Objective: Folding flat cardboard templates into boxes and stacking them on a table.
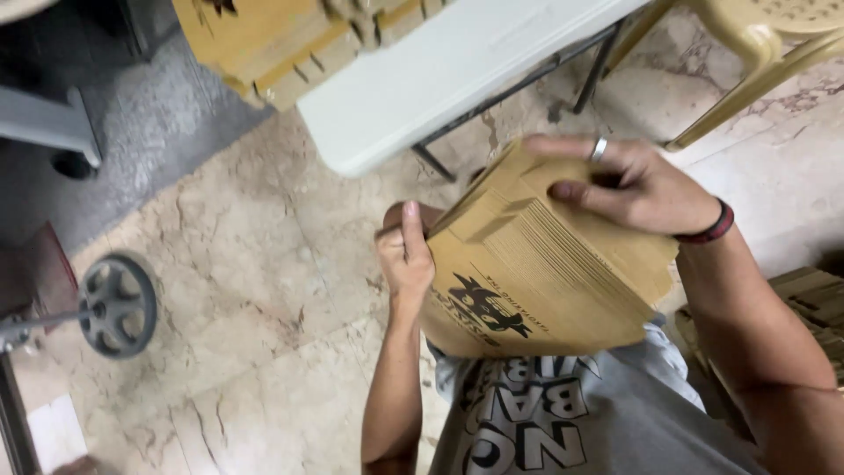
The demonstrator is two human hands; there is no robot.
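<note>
Between the left hand (404, 255) and right hand (633, 185), both clamped on it, sits a stack of brown paper bags (536, 273).

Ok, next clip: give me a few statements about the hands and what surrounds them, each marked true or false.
1. Both hands hold one stack of flat brown paper bags. True.
2. The right hand wears a ring on one finger. True.
3. The left hand rests on the white table. False: it grips the left edge of the stack, away from the table.
4. The floor is dark carpet throughout. False: under the hands it is pale marbled tile.
5. More flat brown paper bags lie piled on the table. True.
6. A red bucket stands at the left. False: a grey wheel is there.
</note>
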